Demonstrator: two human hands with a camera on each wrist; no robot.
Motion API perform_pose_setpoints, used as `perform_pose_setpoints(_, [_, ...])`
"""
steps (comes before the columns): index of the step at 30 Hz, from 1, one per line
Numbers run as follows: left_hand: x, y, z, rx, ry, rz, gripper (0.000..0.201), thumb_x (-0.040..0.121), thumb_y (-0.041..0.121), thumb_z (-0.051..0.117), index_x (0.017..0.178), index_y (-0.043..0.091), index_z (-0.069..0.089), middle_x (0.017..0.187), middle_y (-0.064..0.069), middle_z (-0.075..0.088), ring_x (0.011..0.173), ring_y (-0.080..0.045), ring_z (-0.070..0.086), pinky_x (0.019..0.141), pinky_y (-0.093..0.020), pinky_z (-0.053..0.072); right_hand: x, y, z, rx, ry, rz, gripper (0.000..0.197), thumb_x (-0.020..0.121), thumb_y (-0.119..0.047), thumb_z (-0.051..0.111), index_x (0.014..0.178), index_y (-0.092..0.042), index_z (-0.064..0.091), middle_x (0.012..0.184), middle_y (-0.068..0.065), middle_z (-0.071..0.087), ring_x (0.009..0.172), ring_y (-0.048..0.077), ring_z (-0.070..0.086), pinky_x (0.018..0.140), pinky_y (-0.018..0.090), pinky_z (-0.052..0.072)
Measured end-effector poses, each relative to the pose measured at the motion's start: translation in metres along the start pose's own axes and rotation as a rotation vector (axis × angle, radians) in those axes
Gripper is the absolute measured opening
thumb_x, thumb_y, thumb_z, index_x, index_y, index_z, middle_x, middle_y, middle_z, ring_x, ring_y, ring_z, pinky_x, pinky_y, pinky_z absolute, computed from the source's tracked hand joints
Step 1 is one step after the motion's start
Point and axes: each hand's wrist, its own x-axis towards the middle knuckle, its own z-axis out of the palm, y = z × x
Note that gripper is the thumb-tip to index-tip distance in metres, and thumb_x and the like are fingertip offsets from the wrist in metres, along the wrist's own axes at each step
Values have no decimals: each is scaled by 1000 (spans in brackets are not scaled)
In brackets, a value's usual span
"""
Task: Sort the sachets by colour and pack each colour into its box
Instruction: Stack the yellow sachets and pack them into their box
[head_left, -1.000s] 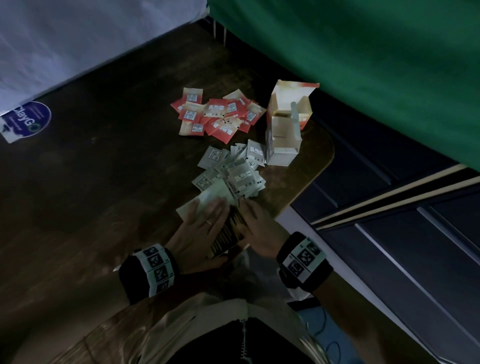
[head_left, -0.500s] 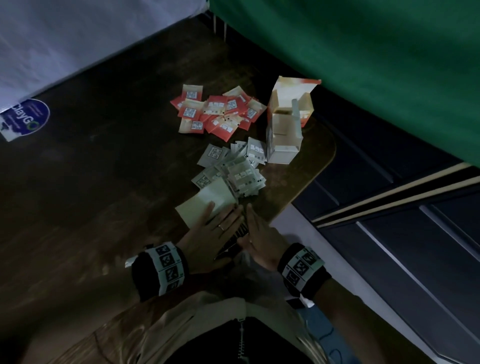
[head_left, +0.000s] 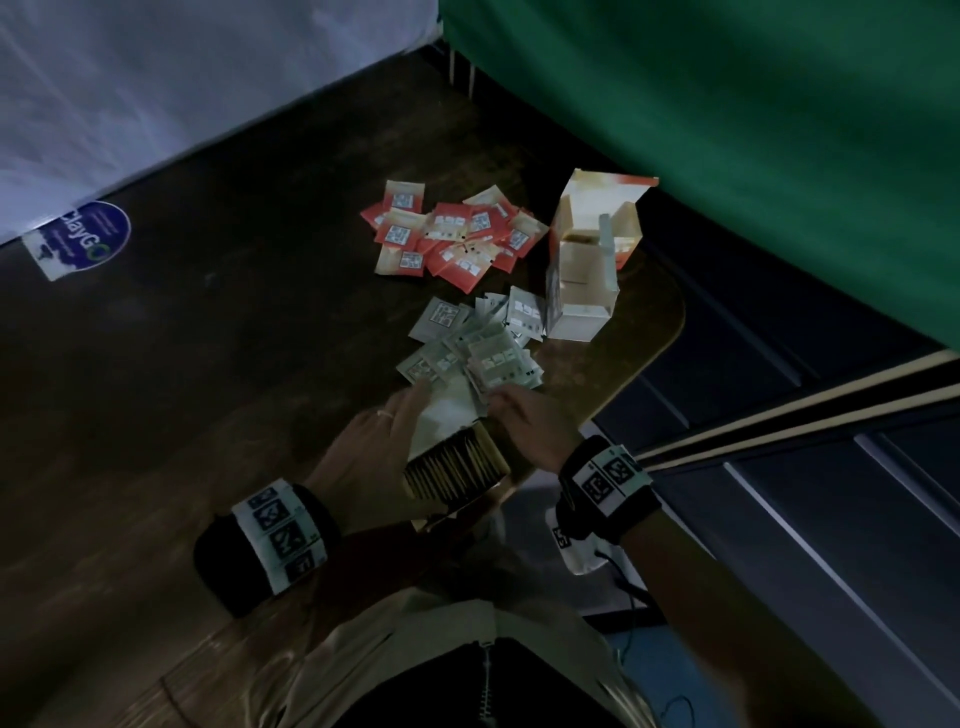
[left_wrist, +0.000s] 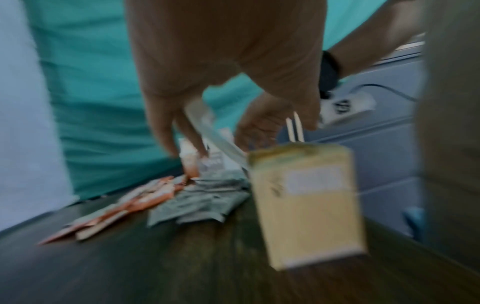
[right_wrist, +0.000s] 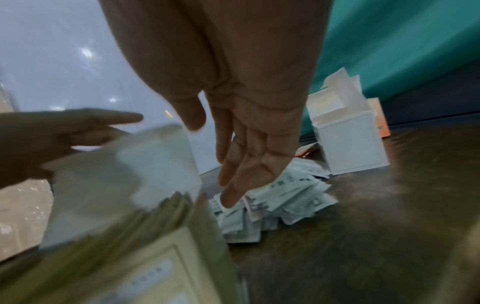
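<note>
A pale yellow box (head_left: 457, 470) stands open near the table's front edge, packed with upright sachets. Its lid flap (head_left: 449, 410) is folded back towards the piles. My left hand (head_left: 382, 426) rests on that flap with straight fingers. My right hand (head_left: 519, 413) reaches past the box, its straight fingertips (right_wrist: 228, 198) touching the grey-green sachets (head_left: 480, 351). Beyond them lies a heap of red sachets (head_left: 452, 239). The left wrist view is blurred; it shows the box (left_wrist: 309, 203) and both heaps. Neither hand holds a sachet.
A white and orange box (head_left: 582, 275) stands open at the right, next to both heaps and close to the table's rounded edge (head_left: 670, 332). A green cloth (head_left: 727, 104) hangs behind. A round blue sticker (head_left: 88, 236) lies at far left.
Both hands have lifted off the yellow box's mouth and moved forward. The packed sachets now show. My right hand has reached the grey-green heap; my left lies on the flap.
</note>
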Motion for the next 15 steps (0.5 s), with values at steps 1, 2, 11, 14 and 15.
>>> perform_pose_setpoints(1, [-4,4,2,-20,-44,34,120,64,63,72,150,13,6,152,-8,29,133,-24,39,112,-35,24,1,-4,0,70,-9,18,37,102,-31,33,120,-9,57,108,6,62,96,17,57,82,26,39])
perform_pose_setpoints(2, [-9,8,4,-12,-69,85,114,67,59,74,150,15,8,152,-7,29,135,-23,37,111,-31,21,0,-7,1,155,-26,30,40,102,-35,31,122,-12,56,109,4,60,96,13,55,84,26,40])
perform_pose_setpoints(11, [-18,-9,25,37,-86,352,58,85,50,44,135,20,38,142,-6,40,124,-23,46,97,-42,48,-17,30,5,-45,-298,-227,58,79,-37,73,133,-25,53,147,-9,33,136,10,32,110,34,35])
perform_pose_setpoints(14, [-16,-33,31,34,-115,298,72,86,66,36,143,23,30,154,-7,20,141,-24,24,110,-35,27,-19,39,10,-42,-253,-313,51,82,-28,72,130,-22,56,150,-7,30,138,10,28,110,33,36])
perform_pose_setpoints(15, [-16,-38,32,13,-140,270,76,85,69,30,147,26,22,157,-5,14,143,-23,20,113,-32,24,-18,41,10,-44,-225,-338,48,83,-26,71,129,-22,58,148,-7,31,138,10,28,111,34,36])
